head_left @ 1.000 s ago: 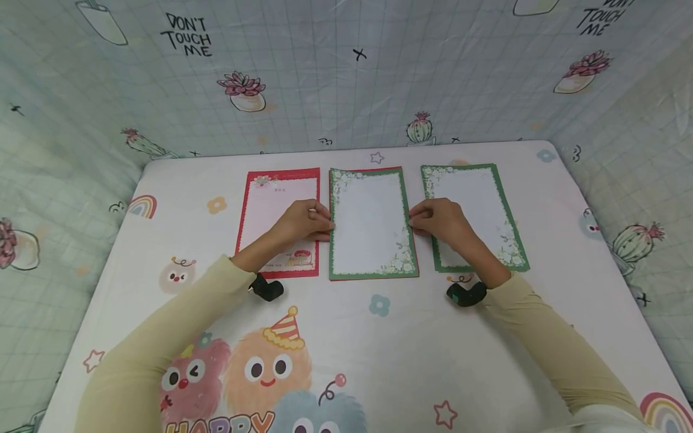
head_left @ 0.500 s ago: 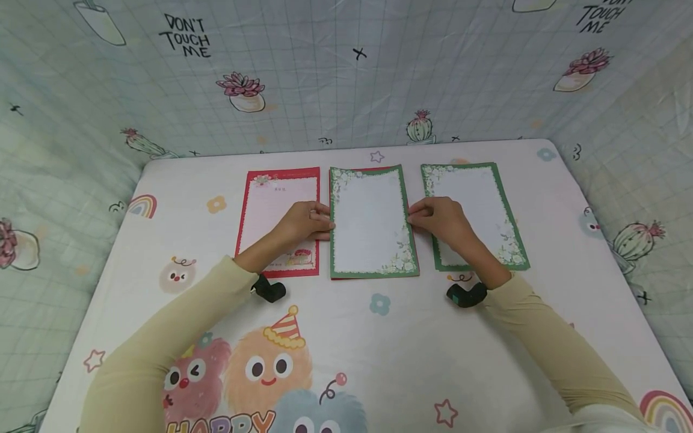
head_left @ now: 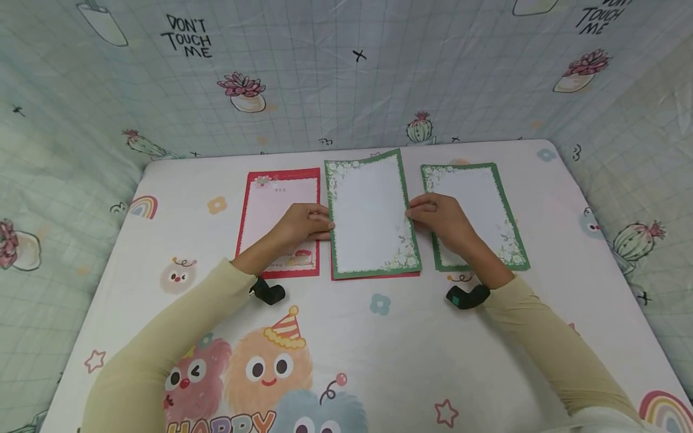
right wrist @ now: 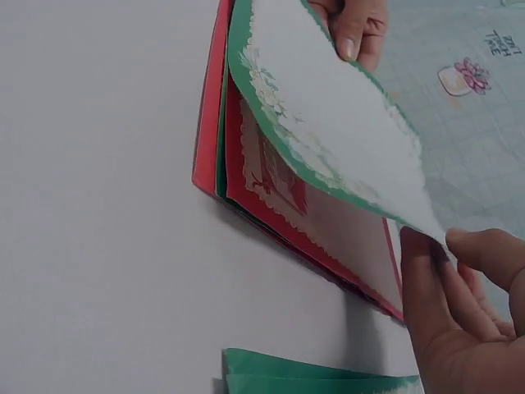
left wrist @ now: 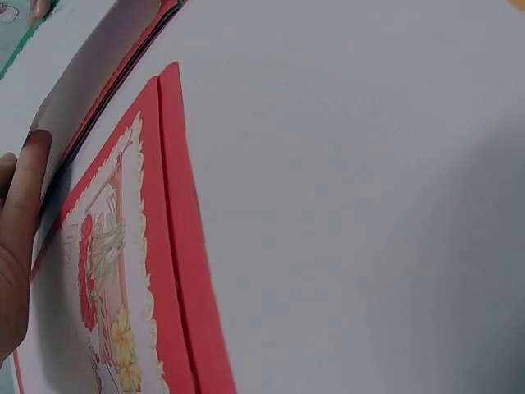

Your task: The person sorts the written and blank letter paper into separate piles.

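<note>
In the middle of the table lies a stack of bordered paper sheets, topped by a white sheet with a green floral border [head_left: 370, 216]. My right hand [head_left: 441, 219] pinches the right edge of this sheet between thumb and fingers, and that side is raised and bowed. Beneath it the right wrist view shows a red-bordered sheet [right wrist: 308, 234] with green and red edges below. My left hand [head_left: 303, 221] is at the left edge, its thumb on the green border [right wrist: 348, 49] and its other fingers partly hidden.
A pile of red-bordered sheets [head_left: 271, 204] lies to the left, partly under my left forearm. To the right is another pile of green-bordered sheets [head_left: 471, 189], partly covered by my right hand. A printed cloth [head_left: 346, 90] hangs behind the white patterned table [head_left: 411, 349].
The top green-bordered sheet has risen at its far and right sides, shifting away from me and showing red along the near edge. My right hand has moved slightly up with it; the left stays put.
</note>
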`<action>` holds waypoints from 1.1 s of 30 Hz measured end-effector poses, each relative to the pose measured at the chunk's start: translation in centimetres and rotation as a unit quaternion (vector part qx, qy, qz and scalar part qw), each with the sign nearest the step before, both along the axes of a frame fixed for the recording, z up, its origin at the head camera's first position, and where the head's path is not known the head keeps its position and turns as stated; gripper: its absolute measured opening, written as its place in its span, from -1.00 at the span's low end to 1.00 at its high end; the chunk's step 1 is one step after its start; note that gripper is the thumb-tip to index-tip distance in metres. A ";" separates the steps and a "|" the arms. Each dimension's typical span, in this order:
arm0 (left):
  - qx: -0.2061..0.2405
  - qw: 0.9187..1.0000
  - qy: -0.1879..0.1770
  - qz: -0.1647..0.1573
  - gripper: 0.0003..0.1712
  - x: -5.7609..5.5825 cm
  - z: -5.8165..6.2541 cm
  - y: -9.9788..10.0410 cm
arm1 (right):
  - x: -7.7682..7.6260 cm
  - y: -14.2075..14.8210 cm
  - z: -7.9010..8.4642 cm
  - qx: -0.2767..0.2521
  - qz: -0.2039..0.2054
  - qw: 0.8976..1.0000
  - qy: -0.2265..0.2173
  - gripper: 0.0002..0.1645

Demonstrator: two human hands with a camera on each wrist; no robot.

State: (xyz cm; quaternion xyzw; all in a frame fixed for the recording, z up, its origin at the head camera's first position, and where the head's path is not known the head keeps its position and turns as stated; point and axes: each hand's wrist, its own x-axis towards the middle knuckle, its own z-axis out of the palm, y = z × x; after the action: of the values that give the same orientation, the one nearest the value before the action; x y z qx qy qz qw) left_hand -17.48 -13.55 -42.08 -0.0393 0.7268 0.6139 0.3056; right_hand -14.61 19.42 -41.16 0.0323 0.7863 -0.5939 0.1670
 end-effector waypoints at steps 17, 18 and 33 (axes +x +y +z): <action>0.080 0.995 -0.033 0.052 -0.59 0.2 -0.1 0.2 | 0.4 0.9 -0.6 -0.099 -0.019 0.994 -0.029 -0.43; 0.084 0.994 -0.033 0.053 -0.57 0.2 -0.1 0.2 | 0.4 0.9 -0.5 -0.098 -0.020 0.994 -0.030 -0.43; 0.119 0.991 -0.025 0.064 -0.56 0.1 -0.5 0.4 | 0.5 0.9 -0.4 -0.100 -0.025 0.994 -0.034 -0.42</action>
State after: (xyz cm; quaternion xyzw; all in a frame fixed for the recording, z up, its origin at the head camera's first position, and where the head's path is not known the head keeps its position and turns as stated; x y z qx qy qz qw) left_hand -17.41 -13.14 -42.58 -0.0647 0.6369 0.7127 0.2866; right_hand -14.08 20.33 -41.61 0.0548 0.7156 -0.6724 0.1809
